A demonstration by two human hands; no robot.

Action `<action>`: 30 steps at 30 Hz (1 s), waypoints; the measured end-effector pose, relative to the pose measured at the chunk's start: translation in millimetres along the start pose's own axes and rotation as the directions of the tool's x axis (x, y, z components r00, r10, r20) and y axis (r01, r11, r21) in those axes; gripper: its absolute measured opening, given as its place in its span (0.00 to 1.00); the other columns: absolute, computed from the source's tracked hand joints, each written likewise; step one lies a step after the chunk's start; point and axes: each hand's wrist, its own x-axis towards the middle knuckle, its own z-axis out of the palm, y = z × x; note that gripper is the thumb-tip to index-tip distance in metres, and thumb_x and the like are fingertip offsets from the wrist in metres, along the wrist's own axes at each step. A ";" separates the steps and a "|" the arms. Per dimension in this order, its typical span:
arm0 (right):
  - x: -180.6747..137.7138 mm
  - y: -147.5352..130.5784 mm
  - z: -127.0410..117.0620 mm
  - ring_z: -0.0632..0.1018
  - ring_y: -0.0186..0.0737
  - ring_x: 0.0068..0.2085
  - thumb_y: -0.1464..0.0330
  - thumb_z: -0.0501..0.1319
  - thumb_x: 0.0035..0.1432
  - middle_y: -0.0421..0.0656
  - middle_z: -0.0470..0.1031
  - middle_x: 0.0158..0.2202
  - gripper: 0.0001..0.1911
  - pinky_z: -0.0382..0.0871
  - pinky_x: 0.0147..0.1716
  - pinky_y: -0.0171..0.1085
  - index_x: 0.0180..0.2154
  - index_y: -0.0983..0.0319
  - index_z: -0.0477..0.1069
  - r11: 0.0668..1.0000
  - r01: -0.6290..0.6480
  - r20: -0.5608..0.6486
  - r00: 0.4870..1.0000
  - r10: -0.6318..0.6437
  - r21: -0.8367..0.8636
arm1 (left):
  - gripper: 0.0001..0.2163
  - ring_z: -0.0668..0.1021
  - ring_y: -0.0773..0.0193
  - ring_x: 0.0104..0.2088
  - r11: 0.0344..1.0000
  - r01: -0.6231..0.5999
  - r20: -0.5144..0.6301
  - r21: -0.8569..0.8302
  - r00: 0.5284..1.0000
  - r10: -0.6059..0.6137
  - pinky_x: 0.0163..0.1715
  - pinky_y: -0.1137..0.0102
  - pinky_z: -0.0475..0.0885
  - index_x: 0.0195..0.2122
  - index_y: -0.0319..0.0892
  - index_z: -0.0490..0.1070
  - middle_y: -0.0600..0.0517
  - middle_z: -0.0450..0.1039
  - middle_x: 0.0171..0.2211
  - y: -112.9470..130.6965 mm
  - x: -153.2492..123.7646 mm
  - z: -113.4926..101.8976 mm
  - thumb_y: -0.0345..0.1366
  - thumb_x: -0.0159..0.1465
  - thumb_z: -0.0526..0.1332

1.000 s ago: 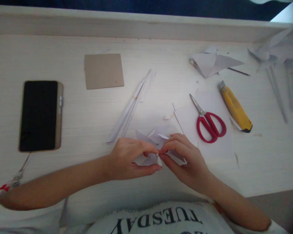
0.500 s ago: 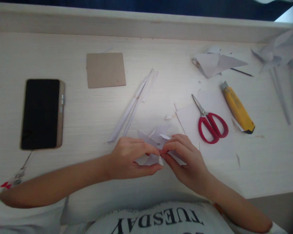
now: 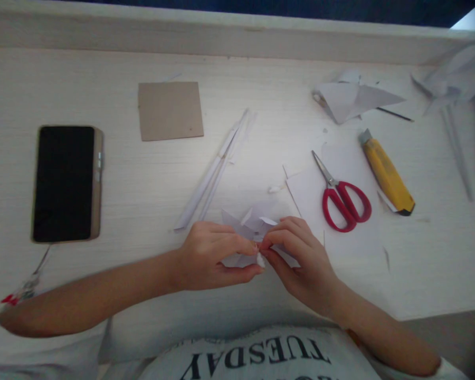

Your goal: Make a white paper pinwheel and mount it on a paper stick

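My left hand [image 3: 217, 256] and my right hand [image 3: 304, 256] meet fingertip to fingertip over a folded white paper pinwheel [image 3: 254, 220] near the table's front. Its blades show behind and between my fingers; its centre is hidden. Between my left thumb and forefinger sits a small white lump [image 3: 260, 260]. My right thumb and forefinger are pinched together against the left fingertips, and what they grip is too small to make out. To the right, red-handled scissors [image 3: 342, 200] lie on a white paper sheet [image 3: 352, 245].
Rolled paper sticks [image 3: 211, 177] lie behind my left hand, with a brown cardboard piece [image 3: 170, 112] farther back. A phone [image 3: 65, 184] rests at left. Rightward are a yellow box cutter [image 3: 390, 174], a folded paper piece [image 3: 356, 97] and finished-looking pinwheels [image 3: 449, 97] on sticks.
My fingertips have barely shifted and stay together at the pinwheel. The view has tilted slightly, so the things on the table sit a little higher.
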 end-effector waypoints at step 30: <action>-0.4 4.6 -16.9 0.69 0.38 0.35 0.75 0.54 0.54 0.41 0.72 0.33 0.05 0.61 0.34 0.40 0.32 0.60 0.63 0.998 0.031 0.041 0.999 -0.029 -0.058 | 0.22 0.74 0.70 0.30 0.986 0.042 0.092 0.162 0.994 -0.057 0.27 0.78 0.67 0.39 0.38 0.65 0.51 0.73 0.34 -0.5 8.5 -22.8 0.48 0.48 0.64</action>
